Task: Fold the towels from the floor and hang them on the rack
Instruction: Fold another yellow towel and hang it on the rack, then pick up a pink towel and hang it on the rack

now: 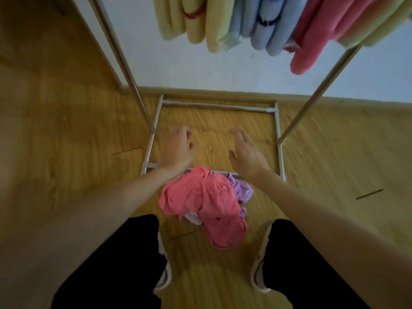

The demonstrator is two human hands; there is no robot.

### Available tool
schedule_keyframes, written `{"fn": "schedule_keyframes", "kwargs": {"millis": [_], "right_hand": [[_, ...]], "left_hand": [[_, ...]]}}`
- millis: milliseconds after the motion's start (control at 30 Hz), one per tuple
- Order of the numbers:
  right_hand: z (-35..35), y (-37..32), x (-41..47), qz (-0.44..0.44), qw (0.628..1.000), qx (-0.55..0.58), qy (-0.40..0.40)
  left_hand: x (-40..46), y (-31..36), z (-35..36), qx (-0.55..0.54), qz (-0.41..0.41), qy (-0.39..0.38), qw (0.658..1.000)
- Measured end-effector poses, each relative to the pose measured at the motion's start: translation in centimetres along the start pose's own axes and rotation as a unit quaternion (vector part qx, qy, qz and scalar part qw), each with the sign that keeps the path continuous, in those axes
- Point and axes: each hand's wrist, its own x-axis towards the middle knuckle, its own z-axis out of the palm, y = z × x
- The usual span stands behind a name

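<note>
A crumpled pink towel point(207, 204) lies on the wooden floor between my feet, with a purple towel point(242, 190) partly under it on its right side. Both my arms reach forward over the pile. My left hand point(178, 148) hovers above the floor inside the rack's base frame, fingers loosely curled and holding nothing. My right hand point(245, 152) hovers beside it with fingers relaxed and spread, also empty. Several folded towels hang on the rack above: yellow point(196, 21), blue point(267, 25) and pink point(316, 39).
The rack's metal poles point(124, 63) slant up at left and right, and its white base frame point(219, 106) sits against the white wall. My shoes and black trousers point(124, 259) flank the pile. Wooden floor point(66, 152) extends left and right.
</note>
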Motion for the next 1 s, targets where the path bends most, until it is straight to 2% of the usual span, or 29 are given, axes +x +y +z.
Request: {"fn": "schedule_keyframes", "kwargs": {"millis": [133,267,333,467,567,733,833,900,1000], "right_hand": [[7.8,5.5,-3.1,0.064,0.989,0.001,-0.137],[14.0,9.1,-7.3,0.121,0.965,-0.003,-0.233],[16.8,10.3,-9.4,0.15,0.953,-0.001,-0.264],[21.3,11.8,-12.0,0.167,0.948,0.009,-0.271],[23.5,12.1,-12.2,0.174,0.955,0.034,-0.238],[25.3,11.3,-11.1,0.156,0.977,0.065,-0.128],[26.4,10.9,-10.2,0.176,0.975,0.094,-0.103],[26.9,10.7,-10.1,0.191,0.97,0.117,-0.096],[27.1,10.4,-10.1,0.209,0.965,0.13,-0.093]], "left_hand": [[-2.4,-4.1,5.8,0.02,-0.085,-0.131,0.987],[-7.0,-6.7,11.5,0.023,-0.143,-0.217,0.965],[-9.5,-7.9,14.3,0.014,-0.15,-0.259,0.954],[-13.4,-10.0,19.1,0.023,-0.155,-0.308,0.938],[-14.2,-11.0,21.4,0.039,-0.194,-0.287,0.937],[-12.7,-12.4,22.8,0.044,-0.324,-0.153,0.933],[-11.4,-13.2,22.9,0.037,-0.359,-0.104,0.927],[-11.0,-13.5,22.9,0.026,-0.371,-0.094,0.923],[-11.3,-14.2,22.9,0.051,-0.376,-0.121,0.917]]}}
